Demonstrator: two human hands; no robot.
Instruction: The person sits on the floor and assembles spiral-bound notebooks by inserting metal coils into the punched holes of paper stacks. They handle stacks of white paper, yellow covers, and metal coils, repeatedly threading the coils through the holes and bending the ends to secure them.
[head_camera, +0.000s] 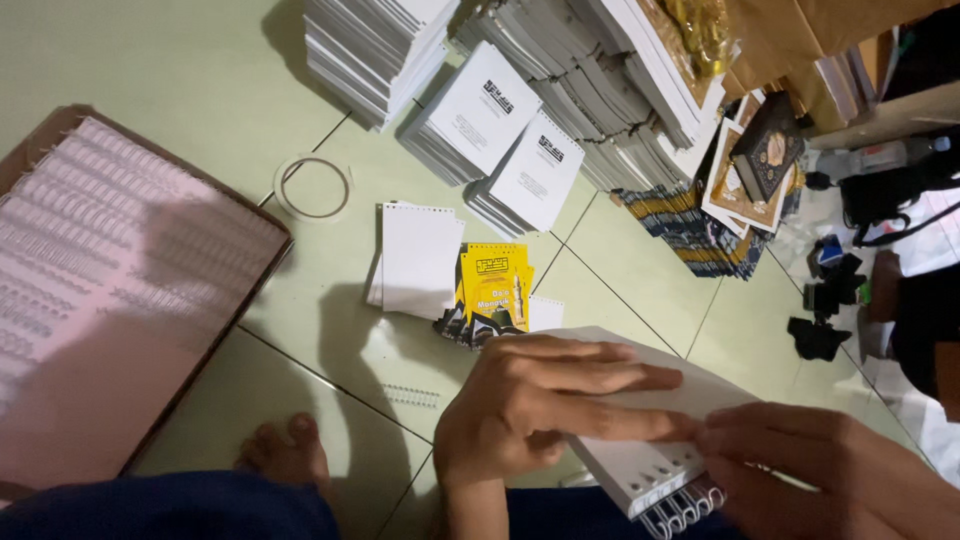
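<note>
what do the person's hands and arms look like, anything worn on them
Both the left hand and right hand are bare: no gloves, rings, watch or bracelets visible. The left forearm shows no sleeve; the right wrist runs out of frame, so a sleeve there can't be told.
</note>
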